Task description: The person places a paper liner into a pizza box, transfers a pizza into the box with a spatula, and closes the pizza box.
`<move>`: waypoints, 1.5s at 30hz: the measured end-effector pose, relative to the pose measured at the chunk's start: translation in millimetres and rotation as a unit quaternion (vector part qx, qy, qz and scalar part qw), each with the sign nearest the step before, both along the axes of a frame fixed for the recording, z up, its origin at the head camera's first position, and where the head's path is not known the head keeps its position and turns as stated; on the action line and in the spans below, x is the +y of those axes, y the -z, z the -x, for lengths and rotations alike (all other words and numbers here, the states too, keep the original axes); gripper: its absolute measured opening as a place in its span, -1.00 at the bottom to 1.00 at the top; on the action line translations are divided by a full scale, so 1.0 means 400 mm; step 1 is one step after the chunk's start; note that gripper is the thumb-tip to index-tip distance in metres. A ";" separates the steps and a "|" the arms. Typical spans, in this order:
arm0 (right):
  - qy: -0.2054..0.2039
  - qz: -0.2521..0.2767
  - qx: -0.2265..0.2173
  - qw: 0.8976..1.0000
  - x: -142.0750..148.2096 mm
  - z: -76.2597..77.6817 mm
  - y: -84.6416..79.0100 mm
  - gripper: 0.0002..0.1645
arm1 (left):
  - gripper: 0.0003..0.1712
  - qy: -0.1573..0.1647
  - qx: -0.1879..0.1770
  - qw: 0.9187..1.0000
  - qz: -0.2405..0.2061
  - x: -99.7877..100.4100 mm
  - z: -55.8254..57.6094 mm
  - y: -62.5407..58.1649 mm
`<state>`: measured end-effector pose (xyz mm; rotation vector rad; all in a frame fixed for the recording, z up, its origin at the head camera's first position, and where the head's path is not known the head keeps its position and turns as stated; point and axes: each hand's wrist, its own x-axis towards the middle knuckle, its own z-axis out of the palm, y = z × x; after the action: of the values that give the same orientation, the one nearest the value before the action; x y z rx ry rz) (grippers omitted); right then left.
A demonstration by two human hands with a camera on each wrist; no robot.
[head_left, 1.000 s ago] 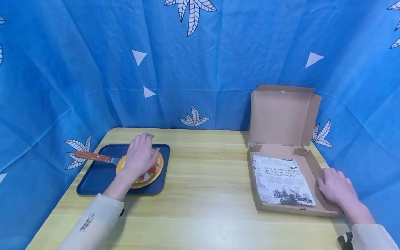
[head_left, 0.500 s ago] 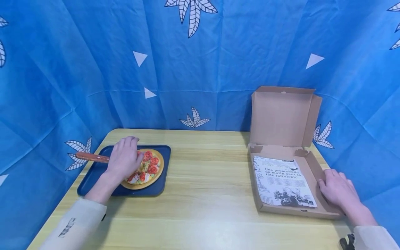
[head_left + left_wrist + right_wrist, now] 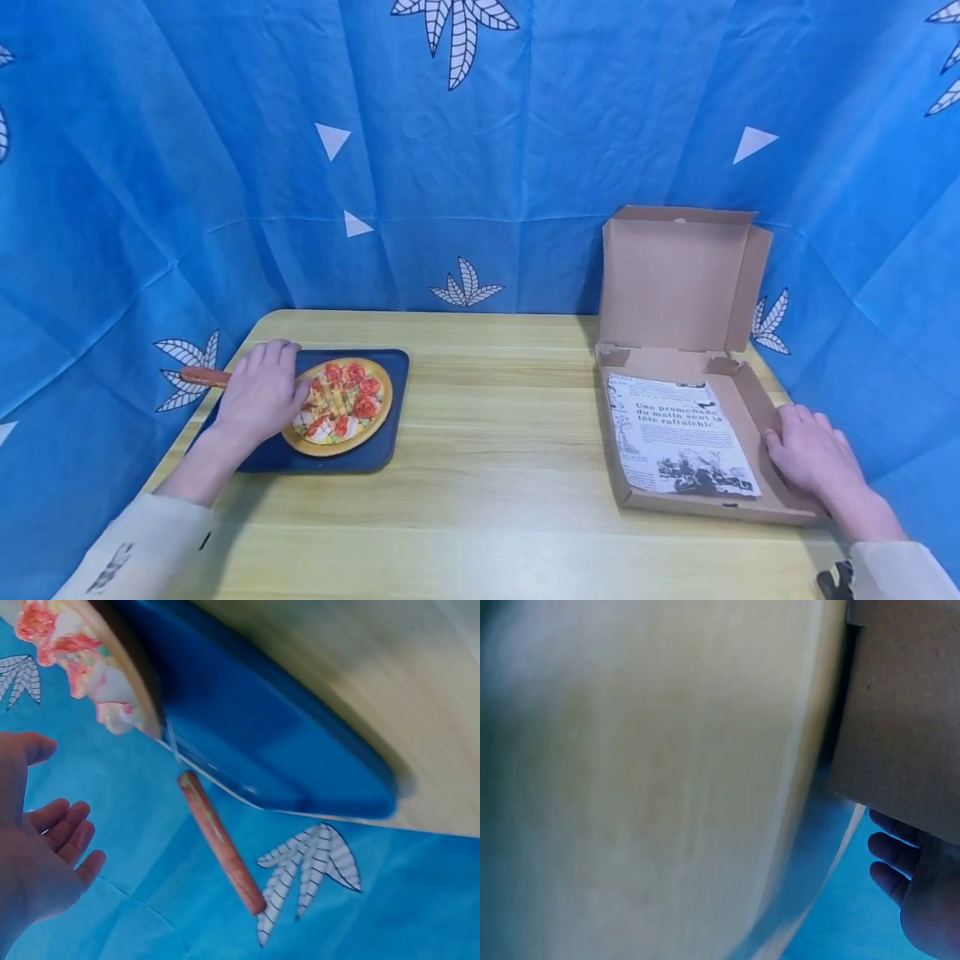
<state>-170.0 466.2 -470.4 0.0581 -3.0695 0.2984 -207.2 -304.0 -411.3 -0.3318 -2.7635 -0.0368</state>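
My left hand (image 3: 258, 396) hovers over the left part of the dark blue tray (image 3: 386, 446), its fingers loosely bent with nothing between them. On that tray lies a round pizza (image 3: 341, 408) with red and green toppings, beside the thumb in the head view. A pizza server's wooden handle (image 3: 222, 844) sticks out past the tray edge, apart from the fingers in the left wrist view; its blade is mostly hidden. My right hand (image 3: 813, 450) grips the right side wall of an open cardboard pizza box (image 3: 753, 404), thumb inside, fingers (image 3: 894, 855) along the outside.
The box lid (image 3: 671, 283) stands upright at the back. A sheet of printed paper (image 3: 675, 433) lines the box. Bare wooden table (image 3: 495, 417) lies between tray and box. A blue patterned cloth (image 3: 450, 167) hangs behind and at both sides.
My left hand has moved left from over the pizza toward the server's handle, uncovering the pizza. The right hand has stayed on the box wall.
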 end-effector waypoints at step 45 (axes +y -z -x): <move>0.001 0.001 0.015 1.000 0.002 0.002 0.008 -0.68 | -0.39 0.028 -0.064 0.987 0.144 -0.255 0.026 0.057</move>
<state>-170.7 467.1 -473.7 0.0575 -3.0396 0.2992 -217.7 -406.1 -434.3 -0.4971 -2.8864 0.3413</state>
